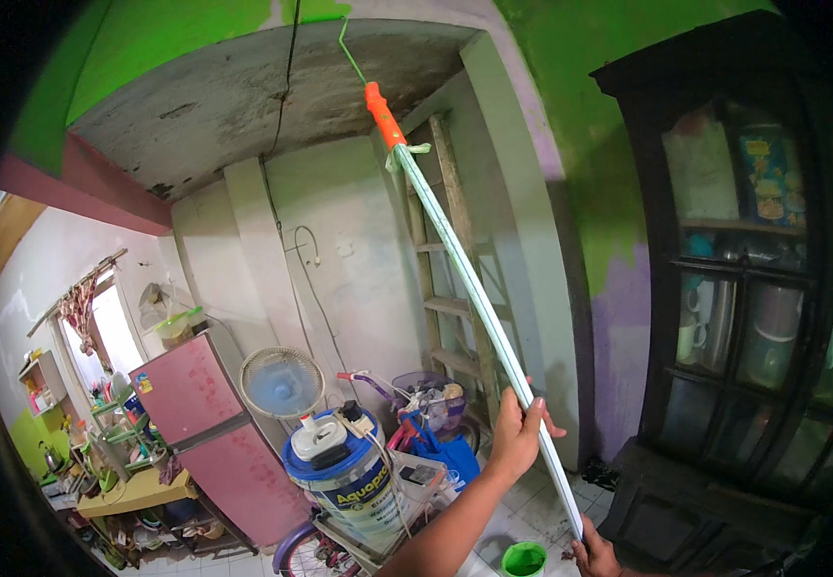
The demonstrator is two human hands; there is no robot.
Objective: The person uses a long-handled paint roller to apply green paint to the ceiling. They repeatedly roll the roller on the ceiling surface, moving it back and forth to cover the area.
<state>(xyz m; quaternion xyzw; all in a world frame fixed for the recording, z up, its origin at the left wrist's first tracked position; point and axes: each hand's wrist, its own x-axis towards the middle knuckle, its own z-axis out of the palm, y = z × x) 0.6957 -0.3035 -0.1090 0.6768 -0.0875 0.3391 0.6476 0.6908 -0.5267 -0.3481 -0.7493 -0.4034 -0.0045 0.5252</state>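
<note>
A long white pole (479, 298) slants up from my hands toward the upper left. Tied to its top is the orange handle (385, 115) of a paint roller, with a green wire frame. The green roller head (323, 18) lies at the green-painted wall (243, 31) above the opening. My left hand (522, 428) is closed around the lower part of the pole. Further down, near the bottom end, my right hand (596, 553) grips the same pole, its fingers partly cut off by the picture's edge. A container of green paint (524, 560) stands on the floor below.
A dark glass-fronted cabinet (733, 385) stands at the right. A wooden ladder (450, 221) leans inside the recess. Left of it are a bicycle (368, 380), a large blue-lidded bucket (344, 481), a fan (283, 383) and a pink fridge (234, 462). A dark cord (291, 67) hangs from above.
</note>
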